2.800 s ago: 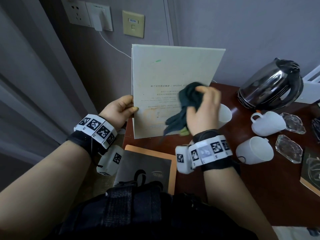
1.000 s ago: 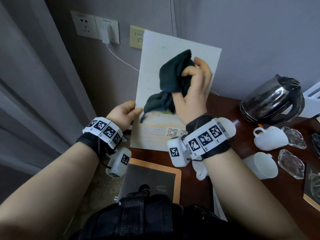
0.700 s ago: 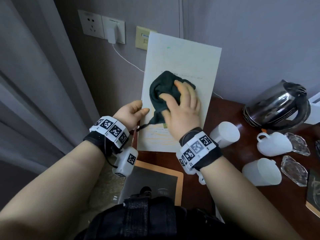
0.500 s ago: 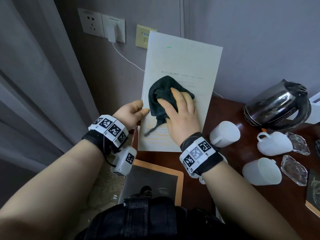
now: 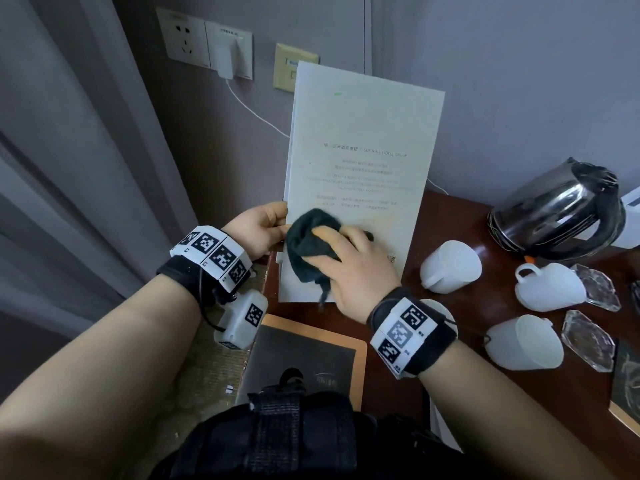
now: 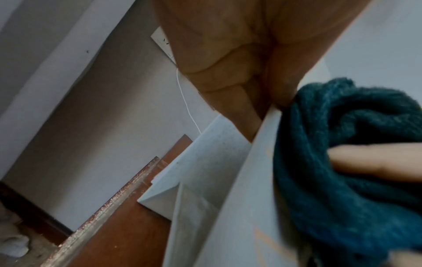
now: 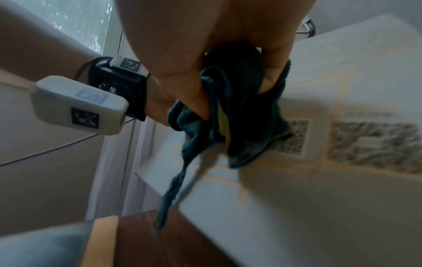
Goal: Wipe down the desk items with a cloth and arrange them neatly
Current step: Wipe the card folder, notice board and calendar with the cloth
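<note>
- Your right hand (image 5: 353, 268) has its grip clenched round a bunched dark teal terry cloth (image 5: 311, 244), pressing it against the lower left of a tall white printed card folder (image 5: 360, 161); a loose tail of the cloth hangs below the grip.
- Your left hand (image 5: 258, 230) grips the folder's left edge, just left of the cloth: thumb on the front, fingers behind, as the left wrist view shows.
- The folder stands upright, its bottom edge on the dark red-brown wooden counter (image 5: 394, 368) beneath your right grip.
- Right of that grip, three white plastic cups lie tipped on the counter: one (image 5: 450, 266) close by, one with a handle (image 5: 550, 287) further right, one (image 5: 524, 342) nearer you.
- Beyond the cups, a shiny steel kettle (image 5: 557, 209) with a black handle.
- Two clear glass coasters (image 5: 588, 337) lie at the far right.
- Below your grips, nearer you, lies a dark orange-bordered booklet (image 5: 311, 355).
</note>
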{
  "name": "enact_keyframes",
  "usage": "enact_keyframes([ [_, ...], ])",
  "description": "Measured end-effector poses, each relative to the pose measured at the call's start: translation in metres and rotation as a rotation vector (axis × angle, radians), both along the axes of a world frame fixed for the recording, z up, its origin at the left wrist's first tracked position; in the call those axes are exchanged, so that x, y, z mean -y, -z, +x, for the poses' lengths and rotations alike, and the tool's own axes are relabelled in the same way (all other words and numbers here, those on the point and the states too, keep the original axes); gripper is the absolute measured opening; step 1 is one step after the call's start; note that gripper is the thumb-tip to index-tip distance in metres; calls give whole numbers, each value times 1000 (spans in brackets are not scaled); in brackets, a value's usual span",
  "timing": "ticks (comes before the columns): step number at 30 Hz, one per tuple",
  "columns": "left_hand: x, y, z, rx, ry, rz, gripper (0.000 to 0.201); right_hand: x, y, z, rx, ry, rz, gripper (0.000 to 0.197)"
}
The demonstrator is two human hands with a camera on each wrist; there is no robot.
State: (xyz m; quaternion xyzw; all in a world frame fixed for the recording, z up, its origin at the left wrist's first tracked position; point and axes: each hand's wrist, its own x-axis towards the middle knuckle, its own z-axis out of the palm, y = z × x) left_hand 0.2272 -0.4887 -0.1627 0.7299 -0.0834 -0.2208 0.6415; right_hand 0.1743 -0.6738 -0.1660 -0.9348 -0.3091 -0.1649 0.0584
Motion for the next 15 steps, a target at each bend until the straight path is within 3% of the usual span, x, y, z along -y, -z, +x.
enact_keyframes([
  [3,-1,-1,-1,1,5,19,39,6,-11,5,58,84,48,40],
  [5,1,-3,-1,12,4,20,16,10,-24,17,152,271,146,47],
  [7,3,-11,-4,2,-21,15,18,12,-34,28,198,406,214,49],
  [9,3,-11,-3,0,-24,-10,25,8,-33,29,202,341,179,44],
  [12,0,-4,0,9,-27,6,25,2,-16,17,163,31,-14,45],
  [15,1,-3,0,-6,-17,23,26,12,-20,15,141,59,-3,44],
])
